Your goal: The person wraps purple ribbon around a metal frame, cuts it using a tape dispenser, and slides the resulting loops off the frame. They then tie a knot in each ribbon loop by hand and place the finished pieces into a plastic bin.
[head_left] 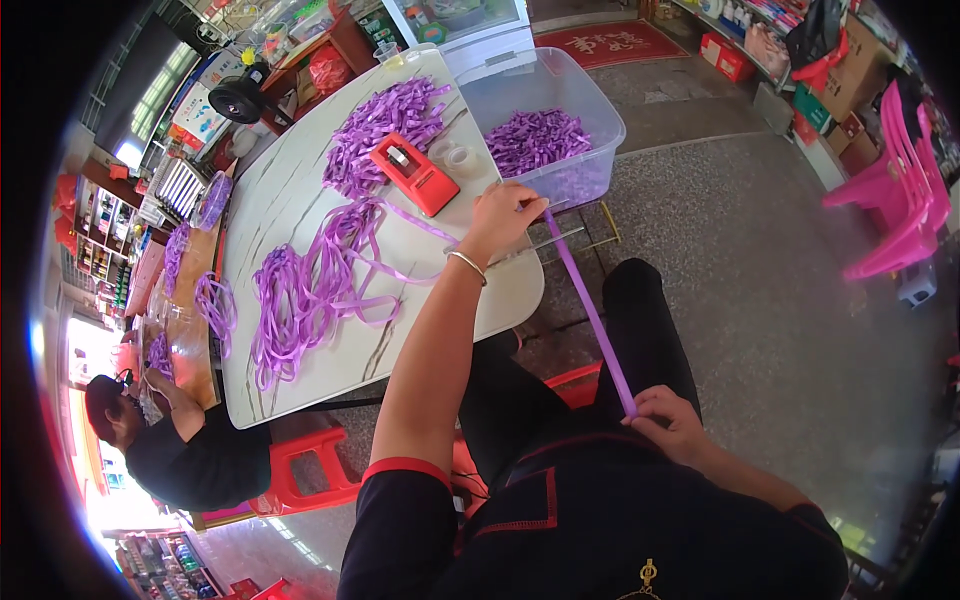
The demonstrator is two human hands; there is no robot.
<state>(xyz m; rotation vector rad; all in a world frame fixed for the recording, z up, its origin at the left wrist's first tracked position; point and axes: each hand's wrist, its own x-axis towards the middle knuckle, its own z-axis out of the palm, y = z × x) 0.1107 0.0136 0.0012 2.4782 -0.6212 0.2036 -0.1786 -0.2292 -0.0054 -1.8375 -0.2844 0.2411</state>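
A purple ribbon (588, 303) runs taut between my two hands, off the table's right edge and above my legs. My left hand (503, 218) pinches its upper end beside the table corner, near a clear plastic bin. Down by my lap, my right hand (668, 424) has thumb and fingers closed on the lower end. Behind my left wrist, more ribbon trails back to a loose pile of long purple ribbons (320, 280) on the marble-patterned table (470, 318). A red tape dispenser (415, 174) lies beyond my left hand, with clear tape rolls (460, 158) next to it.
A heap of purple ribbon pieces (385, 130) covers the table's far part. The clear bin (590, 90) holds more purple pieces. At the left, another person (190, 440) sits by a wooden table with ribbons. Pink chairs (900, 190) stand at the right, a black fan (238, 98) beyond the table.
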